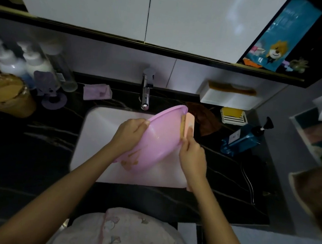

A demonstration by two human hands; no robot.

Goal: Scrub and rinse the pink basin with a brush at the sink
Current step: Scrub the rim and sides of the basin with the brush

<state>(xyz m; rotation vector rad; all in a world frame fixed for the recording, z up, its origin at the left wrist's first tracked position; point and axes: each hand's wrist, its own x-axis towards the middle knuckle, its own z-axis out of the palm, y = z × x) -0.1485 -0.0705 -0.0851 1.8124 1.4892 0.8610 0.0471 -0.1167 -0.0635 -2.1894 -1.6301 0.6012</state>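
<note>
While your left hand (130,131) grips the tilted pink basin (155,139) over the sink (95,134), your right hand (192,157) clutches the brush (187,124) (bristles on rim).

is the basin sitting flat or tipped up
Tipped. The left hand holds the basin by its rim, tilted over the sink, while the right hand holds the brush against its edge.

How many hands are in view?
2. The left hand grips the basin rim over the sink; the right hand holds the brush against its opposite edge. None seems hidden.
</note>
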